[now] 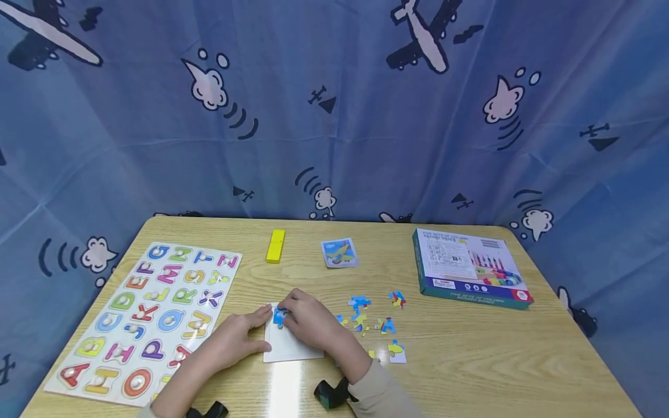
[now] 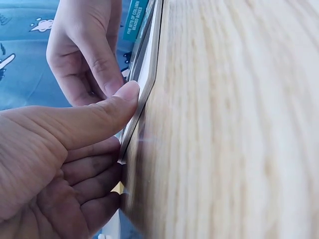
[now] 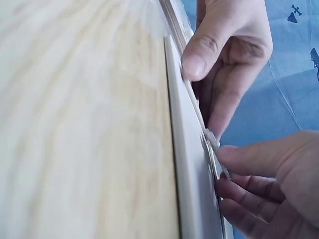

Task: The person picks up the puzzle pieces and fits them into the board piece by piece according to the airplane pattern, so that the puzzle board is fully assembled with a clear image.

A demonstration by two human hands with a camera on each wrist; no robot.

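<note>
— What have you got in your right hand (image 1: 310, 320)?
— A blue piece (image 1: 279, 317). I pinch it between thumb and fingers.
— Where is it?
— Over the white board (image 1: 294, 349), towards its far left corner. Whether it lies fully flat, I cannot tell.
— And your left hand (image 1: 235, 339)?
— It grips nothing. I rest it against the board's left side, thumb near the close corner and forefinger reaching along towards the far one, with the other fingers loosely bent beside the edge.
— What lies to your right?
— Loose pieces (image 1: 359, 302), scattered on the table (image 1: 470, 360) in blue, yellow and red. Further off, a box (image 1: 470, 264) lies flat near the right edge.
— Beyond the board?
— A yellow block (image 1: 275, 247), and to its right a card (image 1: 340, 253) with a plane on it.
— To your left?
— A letter board (image 1: 151, 328), its letters in rows, one side partly behind my left arm. A blue curtain (image 1: 282, 69) hangs behind the table.
</note>
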